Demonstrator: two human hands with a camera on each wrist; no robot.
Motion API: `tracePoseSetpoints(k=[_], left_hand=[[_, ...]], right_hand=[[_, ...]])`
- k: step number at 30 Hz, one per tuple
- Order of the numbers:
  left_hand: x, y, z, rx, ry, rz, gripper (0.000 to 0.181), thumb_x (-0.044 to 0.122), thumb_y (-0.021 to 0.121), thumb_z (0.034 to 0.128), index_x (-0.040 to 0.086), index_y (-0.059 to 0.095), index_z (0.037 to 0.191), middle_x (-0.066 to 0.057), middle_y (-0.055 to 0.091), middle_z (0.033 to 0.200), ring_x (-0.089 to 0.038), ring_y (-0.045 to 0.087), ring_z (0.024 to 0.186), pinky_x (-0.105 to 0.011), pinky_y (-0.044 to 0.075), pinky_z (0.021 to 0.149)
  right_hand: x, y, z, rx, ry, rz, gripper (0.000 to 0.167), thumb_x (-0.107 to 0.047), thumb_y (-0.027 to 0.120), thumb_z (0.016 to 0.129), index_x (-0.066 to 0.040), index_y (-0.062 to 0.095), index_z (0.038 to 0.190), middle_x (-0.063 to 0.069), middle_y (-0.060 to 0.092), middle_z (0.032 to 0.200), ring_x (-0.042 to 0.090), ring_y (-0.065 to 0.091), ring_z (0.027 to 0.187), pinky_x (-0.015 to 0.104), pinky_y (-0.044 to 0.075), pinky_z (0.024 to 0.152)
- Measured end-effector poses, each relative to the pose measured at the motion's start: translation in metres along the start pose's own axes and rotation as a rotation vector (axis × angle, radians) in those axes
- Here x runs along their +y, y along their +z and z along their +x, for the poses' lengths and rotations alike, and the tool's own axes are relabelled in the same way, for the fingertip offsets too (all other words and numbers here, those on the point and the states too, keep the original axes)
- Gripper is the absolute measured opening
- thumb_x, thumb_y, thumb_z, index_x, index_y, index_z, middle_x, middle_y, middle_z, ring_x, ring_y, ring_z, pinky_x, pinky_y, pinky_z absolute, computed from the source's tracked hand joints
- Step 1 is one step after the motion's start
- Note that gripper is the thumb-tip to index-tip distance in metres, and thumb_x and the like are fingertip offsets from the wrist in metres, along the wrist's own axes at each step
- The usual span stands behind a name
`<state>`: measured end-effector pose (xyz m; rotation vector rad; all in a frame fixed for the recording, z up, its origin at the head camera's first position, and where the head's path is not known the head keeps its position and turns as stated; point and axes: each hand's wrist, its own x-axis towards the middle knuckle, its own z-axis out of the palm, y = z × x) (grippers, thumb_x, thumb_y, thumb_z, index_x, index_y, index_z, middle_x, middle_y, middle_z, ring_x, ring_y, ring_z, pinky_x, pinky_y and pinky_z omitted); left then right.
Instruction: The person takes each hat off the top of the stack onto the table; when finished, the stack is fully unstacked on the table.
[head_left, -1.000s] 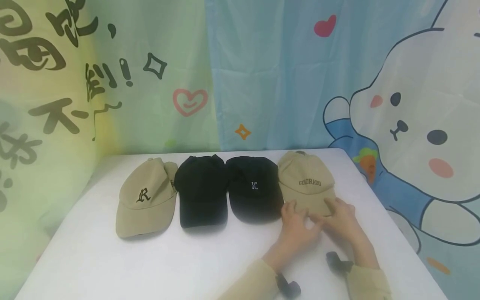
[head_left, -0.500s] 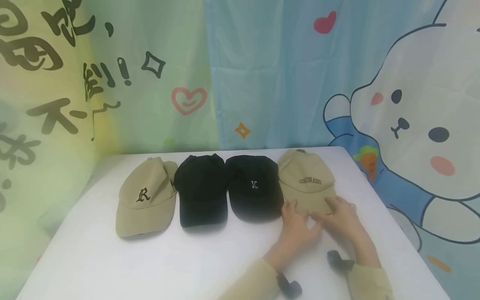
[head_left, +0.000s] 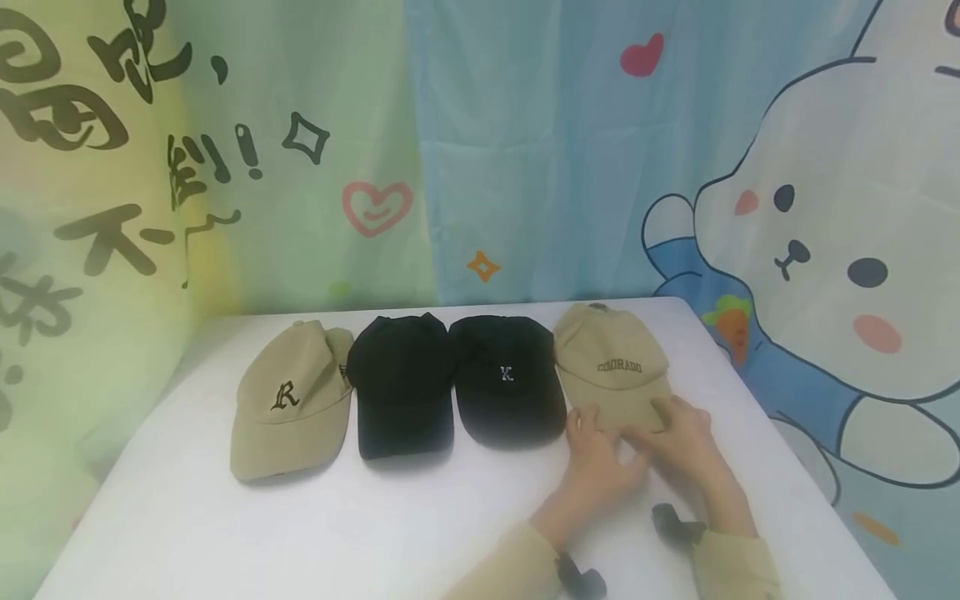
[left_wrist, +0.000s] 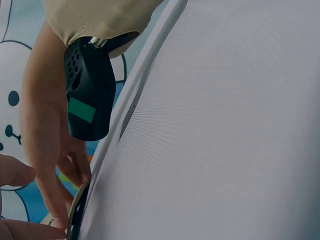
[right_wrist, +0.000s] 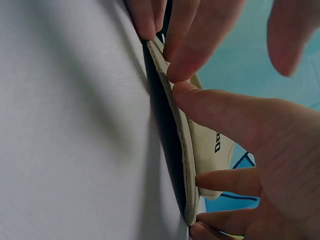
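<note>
In the head view a tan baseball cap (head_left: 611, 337) lettered COLORADO lies at the right end of a row. My left hand (head_left: 600, 475) is at the left front of its brim, fingertips touching the edge, its thumb away from the cap. At the brim's right front corner is my right hand (head_left: 688, 442), holding it with the thumb at the front edge and fingers along the side. The right wrist view shows the brim (right_wrist: 180, 122) edge-on, slightly above the table at its middle, with left fingers (right_wrist: 207, 35) beside my right thumb.
Left of that cap sit a black cap (head_left: 510, 408) with a small K, a plain black cap (head_left: 405, 392) and a tan cap (head_left: 288, 417) with an R. All rest on the white table (head_left: 300, 542). A printed cloth (head_left: 510, 150) hangs behind.
The view has tilted a little. Both hands stay at the brim, with only a slight shift of the left fingers, and the caps keep their places.
</note>
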<state>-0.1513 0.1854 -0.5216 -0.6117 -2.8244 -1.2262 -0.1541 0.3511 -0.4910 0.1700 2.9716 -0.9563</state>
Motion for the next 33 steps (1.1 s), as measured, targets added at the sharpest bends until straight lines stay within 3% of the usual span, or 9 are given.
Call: tracePoseSetpoints(k=[12,22,33], left_hand=[[0.004,-0.008,-0.003,-0.013,-0.030,-0.011,0.045,0.052,0.060,0.0893,0.021,0.071,0.120,-0.020,0.035,0.151,-0.039,0.017,0.144,-0.051,0.027,0.114],[-0.003,-0.009,-0.001,0.005,-0.068,-0.061,0.045,0.052,0.062,0.0889,0.023,0.070,0.122,-0.019,0.030,0.154,-0.038,0.015,0.145,-0.052,0.030,0.112],[-0.006,-0.011,-0.002,-0.014,-0.106,-0.112,0.054,0.054,0.060,0.0904,0.014,0.068,0.126,-0.019,0.028,0.154,-0.039,0.018,0.144,-0.055,0.034,0.109]], right_hand=[[-0.002,0.000,-0.001,0.016,-0.023,-0.046,0.102,-0.065,0.065,0.084,0.015,0.039,0.141,0.042,0.035,0.142,0.063,0.027,0.126,0.075,0.024,0.100],[-0.006,0.004,0.004,-0.006,-0.030,-0.036,0.099,-0.063,0.063,0.087,0.014,0.038,0.142,0.043,0.031,0.143,0.063,0.025,0.128,0.076,0.022,0.100],[-0.003,0.007,0.004,-0.024,-0.046,0.004,0.091,-0.059,0.058,0.093,0.015,0.039,0.141,0.040,0.034,0.144,0.060,0.027,0.132,0.072,0.023,0.104]])
